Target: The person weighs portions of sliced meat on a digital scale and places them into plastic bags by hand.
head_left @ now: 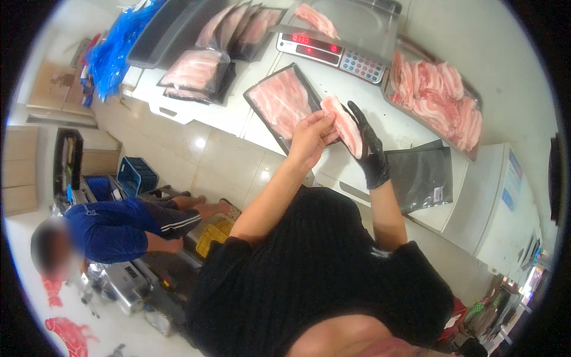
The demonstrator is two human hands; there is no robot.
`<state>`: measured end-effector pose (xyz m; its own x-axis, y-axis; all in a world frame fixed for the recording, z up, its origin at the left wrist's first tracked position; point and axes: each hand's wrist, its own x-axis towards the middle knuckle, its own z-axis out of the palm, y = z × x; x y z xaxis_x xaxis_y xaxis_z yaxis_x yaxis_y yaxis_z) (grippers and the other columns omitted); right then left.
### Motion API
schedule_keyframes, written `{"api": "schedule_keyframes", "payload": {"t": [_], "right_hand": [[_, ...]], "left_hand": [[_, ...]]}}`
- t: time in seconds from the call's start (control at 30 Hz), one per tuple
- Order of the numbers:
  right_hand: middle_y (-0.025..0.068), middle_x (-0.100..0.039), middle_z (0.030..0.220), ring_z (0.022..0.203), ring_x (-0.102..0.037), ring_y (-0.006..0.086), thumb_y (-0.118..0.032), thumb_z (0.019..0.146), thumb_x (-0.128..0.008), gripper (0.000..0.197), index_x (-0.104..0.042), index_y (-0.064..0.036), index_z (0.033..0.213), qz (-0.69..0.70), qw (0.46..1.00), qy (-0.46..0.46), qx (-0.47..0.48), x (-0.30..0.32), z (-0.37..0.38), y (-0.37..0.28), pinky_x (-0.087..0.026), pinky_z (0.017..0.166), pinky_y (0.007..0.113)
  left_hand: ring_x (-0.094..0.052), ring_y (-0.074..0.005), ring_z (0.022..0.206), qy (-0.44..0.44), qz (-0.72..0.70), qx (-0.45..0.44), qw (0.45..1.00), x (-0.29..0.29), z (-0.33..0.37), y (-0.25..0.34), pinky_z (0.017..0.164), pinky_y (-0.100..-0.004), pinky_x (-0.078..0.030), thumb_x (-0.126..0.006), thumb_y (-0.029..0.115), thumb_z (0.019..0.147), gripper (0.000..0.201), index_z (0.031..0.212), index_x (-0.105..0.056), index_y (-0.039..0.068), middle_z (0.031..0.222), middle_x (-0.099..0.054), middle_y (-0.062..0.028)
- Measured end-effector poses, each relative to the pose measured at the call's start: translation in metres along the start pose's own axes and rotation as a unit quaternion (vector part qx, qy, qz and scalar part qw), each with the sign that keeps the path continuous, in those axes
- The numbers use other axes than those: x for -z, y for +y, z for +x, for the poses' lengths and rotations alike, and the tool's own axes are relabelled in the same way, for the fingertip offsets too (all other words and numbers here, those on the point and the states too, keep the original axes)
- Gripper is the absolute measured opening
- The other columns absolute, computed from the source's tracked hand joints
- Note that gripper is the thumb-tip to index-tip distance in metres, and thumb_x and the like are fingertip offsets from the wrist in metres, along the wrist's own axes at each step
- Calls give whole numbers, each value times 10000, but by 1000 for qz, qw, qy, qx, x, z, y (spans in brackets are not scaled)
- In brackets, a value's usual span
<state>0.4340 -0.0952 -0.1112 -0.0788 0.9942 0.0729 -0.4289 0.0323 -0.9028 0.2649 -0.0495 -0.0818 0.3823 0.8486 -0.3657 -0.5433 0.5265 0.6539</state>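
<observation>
A few pork belly slices (346, 132), pink with white fat, lie lengthwise along my right hand (373, 157), which wears a black glove and supports them from the right. My bare left hand (311, 135) pinches their left edge between thumb and fingers. Just beyond my left hand, on the white table, rests a flat black-backed bag of pork slices (279, 98). Further off, a digital scale (331, 53) with a lit red display carries a metal pan (363, 24), and one pork strip (316, 21) sits in that pan.
Right of the scale stands a metal tray (474, 153) heaped with pork slices. Empty black bags (419, 175) lie near my right forearm. Filled packs (193, 71) are stacked at far left beside a grey bin (160, 44). A person in blue (110, 232) is on the left.
</observation>
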Motion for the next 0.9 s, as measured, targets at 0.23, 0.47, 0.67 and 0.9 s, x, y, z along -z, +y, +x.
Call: {"api": "schedule_keyframes", "payload": {"t": [0.23,0.47,0.67,0.9], "right_hand": [[225,-336,1643,1525,-341,338,-130,946,-607,744,-300,-21,1615,273,957,86,-43,4,-38,46,-334,1240,449],[228,-415,1594,1471,-429,335,-157,882,-656,826,-303,41,1602,126,979,125,-100,4,-113,31,-350,1239,443],[268,-443,1568,1446,-471,353,-185,870,-694,824,-346,68,1573,213,945,161,-191,18,-124,75,-356,1230,442],[179,-627,1408,1278,-608,231,-151,1032,-594,445,-557,10,1445,-460,887,25,-42,-25,-21,148,-490,1072,375]], "left_hand": [[-732,-194,868,-49,252,-5,967,20,-10,1,802,-326,-609,-618,210,1058,264,1046,-708,-39,1017,-752,-105],[-690,-305,661,80,637,-174,747,45,-33,43,618,-399,-530,-769,259,889,221,915,-743,42,760,-703,-146],[-651,-405,730,-86,694,-312,643,69,-19,-7,656,-487,-525,-695,121,873,154,862,-566,38,779,-634,-175],[-642,-430,709,-112,648,-299,692,64,-17,7,611,-512,-511,-610,34,853,95,846,-515,31,740,-622,-192]]}}
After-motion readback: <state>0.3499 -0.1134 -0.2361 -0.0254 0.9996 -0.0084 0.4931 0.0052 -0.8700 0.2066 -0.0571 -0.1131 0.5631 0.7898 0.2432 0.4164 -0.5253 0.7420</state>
